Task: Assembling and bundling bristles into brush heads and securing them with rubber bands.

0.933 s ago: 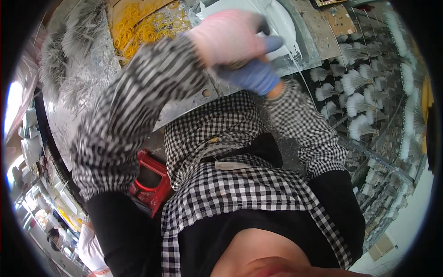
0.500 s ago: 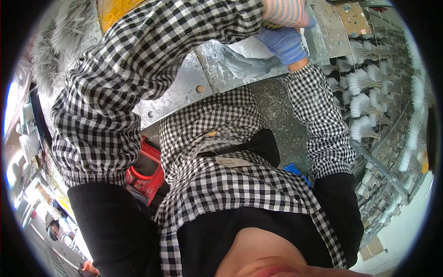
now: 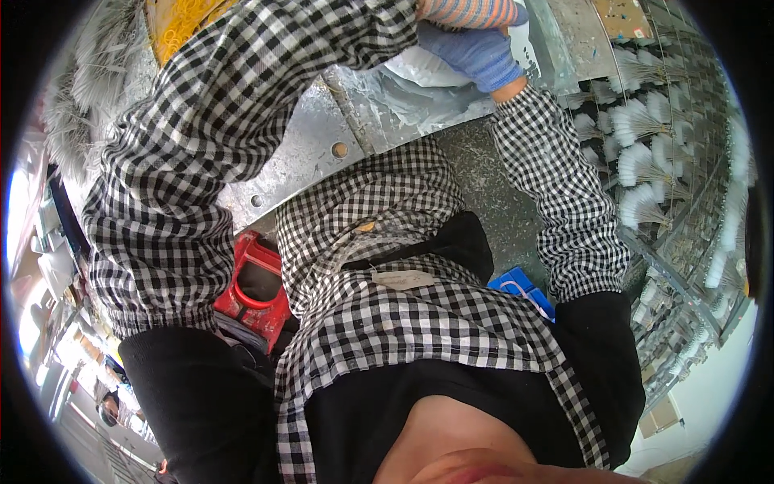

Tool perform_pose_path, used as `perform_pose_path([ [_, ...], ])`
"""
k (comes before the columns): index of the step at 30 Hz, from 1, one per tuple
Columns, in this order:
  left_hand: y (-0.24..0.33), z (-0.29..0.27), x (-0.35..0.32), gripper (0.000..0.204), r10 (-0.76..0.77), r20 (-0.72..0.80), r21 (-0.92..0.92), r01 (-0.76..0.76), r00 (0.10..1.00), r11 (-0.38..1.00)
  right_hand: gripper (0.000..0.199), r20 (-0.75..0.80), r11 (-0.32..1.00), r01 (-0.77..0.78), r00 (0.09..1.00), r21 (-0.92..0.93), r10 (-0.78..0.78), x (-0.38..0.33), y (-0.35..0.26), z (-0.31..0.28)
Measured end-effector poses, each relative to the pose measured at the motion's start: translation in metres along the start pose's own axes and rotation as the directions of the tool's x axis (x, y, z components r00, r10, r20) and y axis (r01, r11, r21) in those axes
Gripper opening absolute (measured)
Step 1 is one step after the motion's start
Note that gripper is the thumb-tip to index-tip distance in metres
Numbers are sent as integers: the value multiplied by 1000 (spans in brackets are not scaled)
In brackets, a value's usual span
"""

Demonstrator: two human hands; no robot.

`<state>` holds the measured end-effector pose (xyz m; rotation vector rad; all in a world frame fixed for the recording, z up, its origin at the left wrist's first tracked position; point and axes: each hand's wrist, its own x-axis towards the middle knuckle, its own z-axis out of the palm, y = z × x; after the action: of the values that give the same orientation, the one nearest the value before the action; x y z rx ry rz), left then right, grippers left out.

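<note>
Over the metal bench (image 3: 310, 133), left arm (image 3: 193, 121) bent, left hand (image 3: 472, 11) meets right hand (image 3: 476, 56), I can't tell their grip

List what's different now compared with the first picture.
The left hand and right hand, close together throughout, moved away from the body and to the right; the left is now cut off by the top edge. A blue object came into view beside the right sleeve. No grip or release can be made out. The white brushes stayed put.
</note>
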<state>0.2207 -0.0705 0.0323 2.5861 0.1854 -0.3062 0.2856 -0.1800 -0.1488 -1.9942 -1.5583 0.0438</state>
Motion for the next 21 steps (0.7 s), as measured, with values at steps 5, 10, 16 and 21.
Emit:
perform_pose_path([
  [5, 0, -5, 0, 43, 31, 56, -43, -29, 998, 999, 71, 62, 988, 123, 991, -91, -117, 1, 7, 2],
  [10, 3, -4, 3, 45, -12, -8, -47, 12, 1000, 999, 66, -28, 900, 336, 934, -278, -357, 9, 22, 16],
  [16, -2, -5, -2, 44, -4, 17, -34, 5, 1000, 999, 65, 425, 944, -310, 843, -117, 330, 25, -31, -31],
  [21, -6, 5, 1, 47, -23, -47, -69, 20, 999, 997, 66, 41, 997, -60, 997, 49, 58, 6, 5, 12],
])
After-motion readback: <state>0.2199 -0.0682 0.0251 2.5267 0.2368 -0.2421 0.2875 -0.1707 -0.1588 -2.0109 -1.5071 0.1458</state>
